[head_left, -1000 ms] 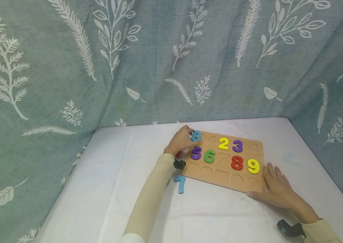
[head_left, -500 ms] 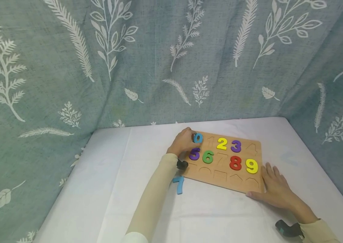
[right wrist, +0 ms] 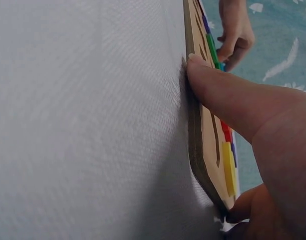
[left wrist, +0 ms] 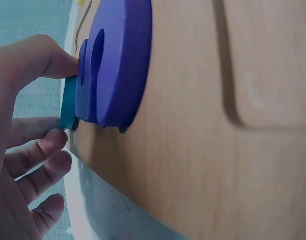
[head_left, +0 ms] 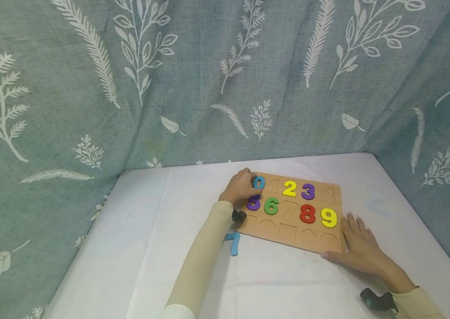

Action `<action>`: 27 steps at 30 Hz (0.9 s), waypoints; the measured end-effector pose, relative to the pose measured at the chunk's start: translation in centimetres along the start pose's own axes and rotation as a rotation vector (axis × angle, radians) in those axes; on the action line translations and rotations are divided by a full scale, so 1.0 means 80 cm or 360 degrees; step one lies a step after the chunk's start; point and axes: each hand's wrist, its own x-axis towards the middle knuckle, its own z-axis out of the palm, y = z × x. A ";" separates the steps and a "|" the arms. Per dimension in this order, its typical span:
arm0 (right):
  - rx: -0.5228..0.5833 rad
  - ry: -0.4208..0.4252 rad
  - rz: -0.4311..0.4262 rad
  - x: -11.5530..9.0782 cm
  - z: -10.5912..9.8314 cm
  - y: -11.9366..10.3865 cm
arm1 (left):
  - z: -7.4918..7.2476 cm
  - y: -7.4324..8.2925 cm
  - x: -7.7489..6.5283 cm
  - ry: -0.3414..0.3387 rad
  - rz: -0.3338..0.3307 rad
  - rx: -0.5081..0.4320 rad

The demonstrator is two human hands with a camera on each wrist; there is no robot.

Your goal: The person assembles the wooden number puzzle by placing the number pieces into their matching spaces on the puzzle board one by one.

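Note:
At the top left corner of the wooden number puzzle board [head_left: 296, 230], my left hand [head_left: 238, 186] pinches a blue number 0 [head_left: 258, 183] between thumb and fingers. The left wrist view has this blue piece [left wrist: 68, 102] edge-on, beyond the purple 5 [left wrist: 125, 65]. Whether the 0 sits fully down in its recess I cannot tell. Along the board's right edge lies my right hand [head_left: 362, 248], fingers extended, its thumb [right wrist: 217, 90] against the front edge. Also on the board are a green 6 [head_left: 271, 206], yellow 2 [head_left: 290, 188], purple 3 [head_left: 308, 192], red 8 [head_left: 307, 214] and yellow 9 [head_left: 329, 218].
A loose blue 7 [head_left: 233, 243] lies on the white cloth [head_left: 281, 283] in front of the board, beside the left sleeve [head_left: 201, 261]. Bare recesses show for 1, 4, 7 and the bottom row. A patterned curtain [head_left: 193, 88] closes off the back and sides.
My left hand has shifted slightly right with the blue 0, bringing it over the board's top left corner. My right hand has stayed at the board's edge.

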 end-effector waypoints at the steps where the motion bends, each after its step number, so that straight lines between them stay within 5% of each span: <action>1: -0.0003 -0.0001 0.0001 0.000 0.000 0.000 | -0.001 0.000 0.000 -0.0004 -0.0001 -0.0001; 14: 0.0012 0.0000 0.0011 0.000 0.000 -0.002 | -0.004 0.005 -0.001 -0.0057 -0.0032 -0.0006; 27: 0.0006 -0.0014 0.0022 0.000 -0.001 -0.001 | -0.010 0.005 -0.003 -0.0001 -0.0022 -0.0013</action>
